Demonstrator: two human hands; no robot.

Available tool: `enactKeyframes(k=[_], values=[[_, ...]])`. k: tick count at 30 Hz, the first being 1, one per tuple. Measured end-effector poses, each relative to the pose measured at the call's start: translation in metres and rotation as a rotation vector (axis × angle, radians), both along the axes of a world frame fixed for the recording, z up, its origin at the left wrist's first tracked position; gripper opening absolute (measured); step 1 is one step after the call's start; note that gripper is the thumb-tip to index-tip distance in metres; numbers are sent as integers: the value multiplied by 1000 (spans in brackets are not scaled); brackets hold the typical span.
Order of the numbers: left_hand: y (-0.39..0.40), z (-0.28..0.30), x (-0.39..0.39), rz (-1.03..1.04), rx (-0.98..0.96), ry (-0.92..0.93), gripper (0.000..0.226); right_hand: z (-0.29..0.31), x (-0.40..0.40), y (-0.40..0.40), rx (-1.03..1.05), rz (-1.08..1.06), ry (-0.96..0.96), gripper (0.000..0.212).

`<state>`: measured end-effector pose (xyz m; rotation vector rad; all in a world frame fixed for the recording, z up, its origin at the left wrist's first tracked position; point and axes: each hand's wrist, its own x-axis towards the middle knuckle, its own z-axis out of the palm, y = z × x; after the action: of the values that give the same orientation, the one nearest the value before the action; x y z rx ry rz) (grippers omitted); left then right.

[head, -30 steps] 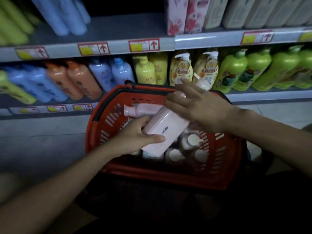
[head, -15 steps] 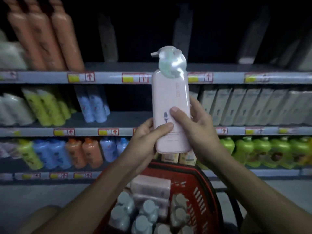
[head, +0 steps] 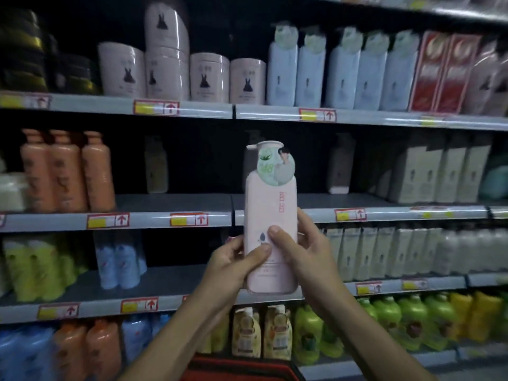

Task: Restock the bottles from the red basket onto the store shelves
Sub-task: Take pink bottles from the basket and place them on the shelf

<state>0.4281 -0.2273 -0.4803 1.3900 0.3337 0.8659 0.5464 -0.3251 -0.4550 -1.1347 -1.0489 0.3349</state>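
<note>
A pale pink pump bottle point(head: 268, 207) with a round green tag at its neck stands upright in both my hands, in front of the middle shelf. My left hand point(head: 233, 259) grips its lower left side, thumb across the front. My right hand point(head: 302, 251) grips the lower right side, thumb on the label. Only the rim of the red basket point(head: 236, 369) shows at the bottom edge, below my forearms. Behind the bottle the middle shelf point(head: 176, 202) has a dark gap with a few bottles standing far back.
Orange bottles point(head: 66, 171) stand at the left of the middle shelf, beige boxes point(head: 439, 171) at its right. Pink tubs point(head: 165, 67) and pale blue pump bottles point(head: 343, 70) fill the shelf above. Lower shelves hold yellow, blue and green bottles.
Both hands have lifted the pink bottle out of the basket and up to the middle shelf. My view has tilted upward, so the basket has dropped almost out of sight.
</note>
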Motion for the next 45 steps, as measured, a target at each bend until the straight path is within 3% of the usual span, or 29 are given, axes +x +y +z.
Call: enactKeyframes(k=[8, 15, 20, 29, 35, 41, 45], values=[[-8, 6, 62, 45, 214, -11, 47, 3, 59, -19, -39, -232, -124, 48], [3, -16, 122, 68, 282, 1, 76, -23, 114, -12, -35, -292, -65, 52], [20, -5, 177, 131, 349, -11, 53, -16, 159, 10, 47, -341, -85, 51], [61, 47, 300, 158, 316, -87, 44, 40, 267, 63, 152, -413, -273, 61], [84, 53, 349, 161, 365, -41, 30, 33, 322, 94, 108, -486, -348, 61], [108, 55, 370, 253, 467, 100, 36, 28, 342, 117, 22, -542, -334, 65], [113, 58, 379, 317, 517, 235, 56, 21, 343, 119, -27, -546, -269, 71]])
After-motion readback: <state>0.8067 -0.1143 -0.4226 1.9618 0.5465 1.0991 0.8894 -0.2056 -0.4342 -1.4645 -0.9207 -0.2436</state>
